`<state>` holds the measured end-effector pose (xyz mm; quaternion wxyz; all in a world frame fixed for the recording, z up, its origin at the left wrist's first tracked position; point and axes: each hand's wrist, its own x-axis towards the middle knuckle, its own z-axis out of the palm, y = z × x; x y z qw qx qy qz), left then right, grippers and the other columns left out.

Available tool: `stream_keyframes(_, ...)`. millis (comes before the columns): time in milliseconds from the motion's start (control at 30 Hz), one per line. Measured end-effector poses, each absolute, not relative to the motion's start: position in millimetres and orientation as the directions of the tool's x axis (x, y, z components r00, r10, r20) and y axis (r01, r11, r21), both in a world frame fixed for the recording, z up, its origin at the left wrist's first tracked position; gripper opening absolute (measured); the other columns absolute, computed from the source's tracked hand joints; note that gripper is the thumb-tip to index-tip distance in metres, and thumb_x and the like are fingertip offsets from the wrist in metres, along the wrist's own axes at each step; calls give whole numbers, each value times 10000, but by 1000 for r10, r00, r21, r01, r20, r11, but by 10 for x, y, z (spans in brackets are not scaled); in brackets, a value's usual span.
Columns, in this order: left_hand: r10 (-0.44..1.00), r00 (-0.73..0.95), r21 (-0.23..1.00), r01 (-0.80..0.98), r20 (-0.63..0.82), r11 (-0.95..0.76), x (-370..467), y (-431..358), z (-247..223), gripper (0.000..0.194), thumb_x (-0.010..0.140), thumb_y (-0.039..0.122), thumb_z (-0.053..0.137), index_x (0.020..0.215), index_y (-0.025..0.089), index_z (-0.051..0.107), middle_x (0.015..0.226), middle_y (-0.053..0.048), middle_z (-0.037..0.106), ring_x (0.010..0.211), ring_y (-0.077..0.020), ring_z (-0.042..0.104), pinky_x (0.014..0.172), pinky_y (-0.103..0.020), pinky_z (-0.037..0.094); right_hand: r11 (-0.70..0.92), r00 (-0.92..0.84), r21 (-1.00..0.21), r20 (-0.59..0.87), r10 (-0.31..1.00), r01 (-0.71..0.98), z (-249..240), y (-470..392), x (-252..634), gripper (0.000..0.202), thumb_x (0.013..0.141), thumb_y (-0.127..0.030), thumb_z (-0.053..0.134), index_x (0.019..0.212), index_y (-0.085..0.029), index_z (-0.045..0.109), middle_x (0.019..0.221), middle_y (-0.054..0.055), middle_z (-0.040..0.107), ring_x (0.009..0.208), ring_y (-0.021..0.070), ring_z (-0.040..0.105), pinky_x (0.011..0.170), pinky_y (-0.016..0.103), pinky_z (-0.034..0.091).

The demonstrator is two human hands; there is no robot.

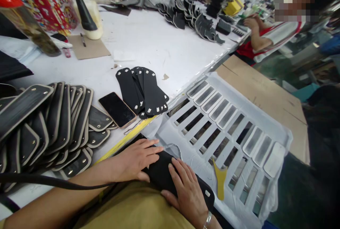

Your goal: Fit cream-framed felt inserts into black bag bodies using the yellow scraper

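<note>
A long black panel point(160, 174) with rounded corners and a small white patch near its right end lies across my lap. My left hand point(138, 158) rests flat on its left part, fingers stretched out. On its right part lies my right hand point(186, 190), fingers extended and slightly apart, a bracelet at the wrist. Just beyond the left fingertips is a curled clear strip point(173, 149). Similar black panels with white patches point(151, 90) are fanned out on the table. A dark strap point(53, 180) crosses in front of my left forearm.
A white slotted rack point(203, 147) holds several pale-edged strips; a yellow forked tool point(220, 179) lies on it. Left stand heaped dark panels with snaps point(61, 119) and a phone point(117, 110). Behind are a glue bottle point(91, 20) and curved pieces point(204, 27). A co-worker's arm point(259, 37) is right.
</note>
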<state>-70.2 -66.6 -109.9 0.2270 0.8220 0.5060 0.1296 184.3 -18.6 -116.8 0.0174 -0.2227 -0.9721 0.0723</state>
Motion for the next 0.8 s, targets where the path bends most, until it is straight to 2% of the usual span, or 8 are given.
stream_keyframes(167,872,487,501,767,-50,-400,-647,-615,-1116,473,670,362,726,1063,187,531,1353,-118,454,1236,-287,394,1029,-437,266,831,-856,-229,-14,517,506,-1177,-216,1829,613,744,-389,640,1274,-139,463,1335,188,424,1207,327,412,940,495,426)
stream_keyframes(333,867,499,521,741,-2,-425,-652,-604,-1167,477,630,349,740,1028,183,537,1286,-120,505,1166,-282,446,1021,-428,282,783,-828,-310,-22,561,539,-1159,-236,1778,584,696,-295,656,1234,-143,485,1262,180,463,1136,324,447,926,500,425)
stream_keyframes(533,869,493,539,720,46,-437,-662,-601,-1182,501,598,342,749,1020,175,537,1227,-113,534,1120,-281,465,1015,-430,296,757,-822,-366,-38,568,541,-1137,-237,1771,588,686,-287,666,1224,-138,479,1251,176,452,1134,314,428,949,492,399)
stream_keyframes(667,859,511,522,728,20,-445,-646,-574,-1143,534,597,363,729,1046,162,520,1168,-124,557,1071,-280,495,987,-416,326,737,-813,-401,-37,581,544,-1110,-249,1757,575,687,-288,655,1213,-140,477,1234,155,461,1106,297,437,953,473,390)
stream_keyframes(800,856,516,516,727,24,-453,-621,-559,-1137,505,568,353,735,977,157,514,1099,-120,575,1015,-275,523,933,-390,362,697,-782,-422,-44,622,579,-1064,-266,1705,738,646,-281,673,1299,-99,381,1208,152,486,1088,285,440,954,450,385)
